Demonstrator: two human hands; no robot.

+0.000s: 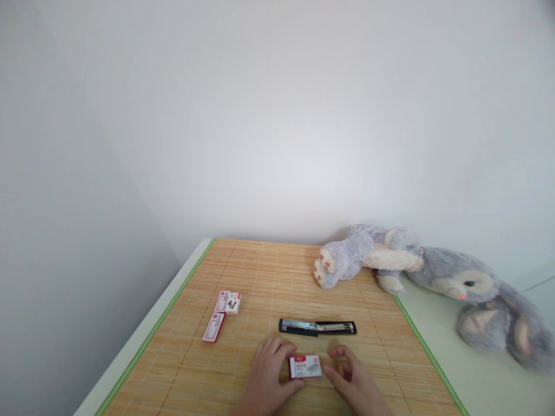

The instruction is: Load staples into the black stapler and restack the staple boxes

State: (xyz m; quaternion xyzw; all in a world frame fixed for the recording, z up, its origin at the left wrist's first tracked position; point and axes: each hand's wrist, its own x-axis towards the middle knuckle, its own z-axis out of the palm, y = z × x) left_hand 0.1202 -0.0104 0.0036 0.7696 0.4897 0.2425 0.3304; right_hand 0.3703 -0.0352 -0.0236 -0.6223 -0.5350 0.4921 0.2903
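Note:
A small red and white box (306,366) lies on the bamboo mat between my hands. My left hand (271,378) holds its left end, thumb below and fingers above. Beside the box's right end is my right hand (353,378), its thumb and forefinger apart and nothing seen between them; its other fingers are curled. Just beyond the hands an opened black stapler (317,327) lies flat, its metal parts showing.
Red and white boxes (214,327) and a white box with a dark picture (233,303) sit at the left on the mat (260,271). A grey plush rabbit (390,254) lies across the back right. A pale wall rises behind.

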